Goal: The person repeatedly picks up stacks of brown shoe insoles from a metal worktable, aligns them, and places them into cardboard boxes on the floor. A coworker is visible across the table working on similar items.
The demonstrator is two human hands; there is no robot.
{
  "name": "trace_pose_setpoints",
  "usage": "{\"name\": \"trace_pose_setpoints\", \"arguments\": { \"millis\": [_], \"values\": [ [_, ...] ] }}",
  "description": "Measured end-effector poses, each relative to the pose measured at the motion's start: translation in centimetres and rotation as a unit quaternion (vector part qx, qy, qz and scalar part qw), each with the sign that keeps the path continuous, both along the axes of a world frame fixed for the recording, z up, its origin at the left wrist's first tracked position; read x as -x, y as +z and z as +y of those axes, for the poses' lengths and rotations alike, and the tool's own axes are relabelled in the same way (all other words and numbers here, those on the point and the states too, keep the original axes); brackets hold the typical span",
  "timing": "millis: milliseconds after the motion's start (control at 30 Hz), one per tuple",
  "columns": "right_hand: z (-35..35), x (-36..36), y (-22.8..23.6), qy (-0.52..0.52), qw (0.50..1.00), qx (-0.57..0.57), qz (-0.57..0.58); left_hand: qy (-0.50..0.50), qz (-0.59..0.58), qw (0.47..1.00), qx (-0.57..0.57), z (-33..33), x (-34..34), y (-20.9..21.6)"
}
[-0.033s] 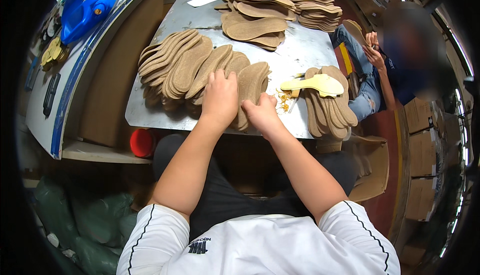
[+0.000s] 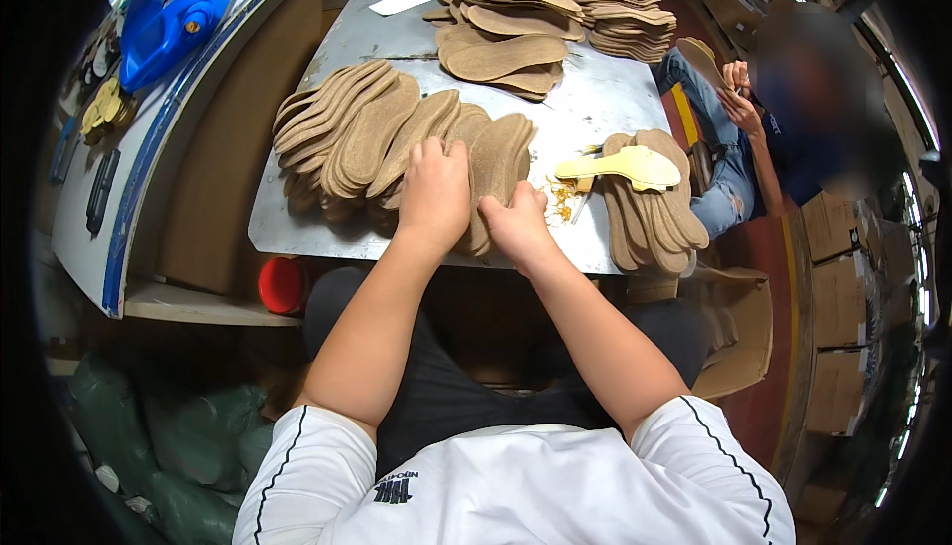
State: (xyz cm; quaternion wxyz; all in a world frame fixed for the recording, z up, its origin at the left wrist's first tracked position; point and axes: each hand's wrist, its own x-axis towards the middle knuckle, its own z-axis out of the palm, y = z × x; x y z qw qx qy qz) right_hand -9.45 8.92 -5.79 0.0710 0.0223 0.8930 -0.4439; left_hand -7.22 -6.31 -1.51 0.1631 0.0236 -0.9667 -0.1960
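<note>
Brown insoles lie fanned in an overlapping row (image 2: pixel 377 133) along the near left of the metal table. At the row's right end a small upright stack of insoles (image 2: pixel 499 153) stands between my hands. My left hand (image 2: pixel 434 191) is closed over the insoles at this stack's left side, its fingertips curled and its thumb hidden. My right hand (image 2: pixel 518 225) pinches the stack's lower right edge, thumb toward me. A pale yellow sole-shaped template (image 2: pixel 627 168) rests on another pile of insoles (image 2: pixel 650 223) to the right, beside small yellow scraps (image 2: pixel 564 200).
More insole piles (image 2: pixel 506 49) cover the far side of the metal table (image 2: pixel 397 34). A side bench at left holds a blue container (image 2: pixel 183 24) and a black marker (image 2: pixel 101 190). Across the right edge sits a co-worker (image 2: pixel 783 119) holding an insole. An open carton (image 2: pixel 739 332) stands below.
</note>
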Motion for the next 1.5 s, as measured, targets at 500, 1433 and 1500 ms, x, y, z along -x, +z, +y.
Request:
{"name": "trace_pose_setpoints", "arguments": {
  "millis": [500,1433,1500],
  "values": [
    [4.0,-1.0,5.0,-0.068,0.89,0.449,0.03,-0.006,-0.015,0.846,-0.533,-0.3,2.9,0.2],
    [6.6,-3.6,11.6,0.077,0.895,0.436,0.047,-0.181,-0.109,0.426,-0.88,5.2,-0.8,3.1],
    [6.4,-4.0,11.6,0.095,0.883,0.458,0.044,-0.191,-0.11,0.398,-0.891,5.1,-0.9,3.0]
  ]
}}
